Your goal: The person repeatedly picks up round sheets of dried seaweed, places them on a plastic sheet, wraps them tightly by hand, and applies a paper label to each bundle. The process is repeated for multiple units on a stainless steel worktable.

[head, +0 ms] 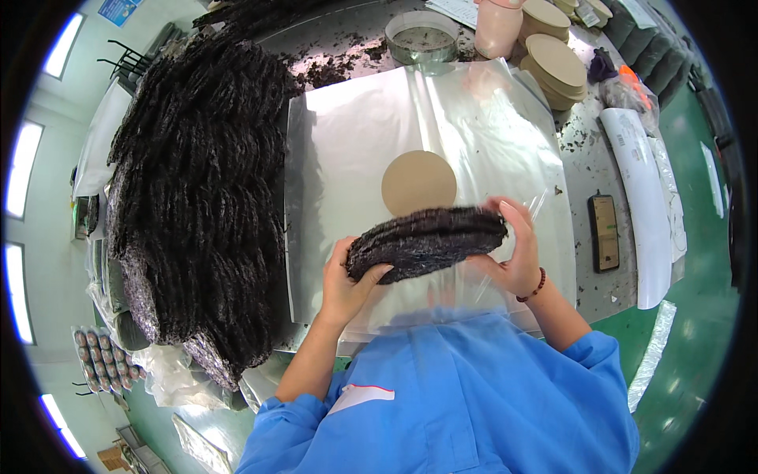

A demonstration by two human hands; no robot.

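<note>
Between both hands I hold a bundle of dark dried sheets, seemingly seaweed (426,246), tilted up on edge. My left hand (346,287) grips its left end, thumb on the near face. At the other end, my right hand (515,252) has the thumb below and blurred fingers over the top edge. Under the bundle lie clear plastic sheets (343,136), spread flat before me. A round tan cardboard disc (418,181) rests on the plastic just beyond the bundle, which overlaps its near edge in view.
A tall mass of stacked dark sheets (201,195) stands at left. Behind are a clear round container (421,38), a pink bottle (497,26) and stacked cardboard discs (553,65). A phone (604,233) and a white roll (639,207) lie at right. Dark crumbs (331,71) litter the table.
</note>
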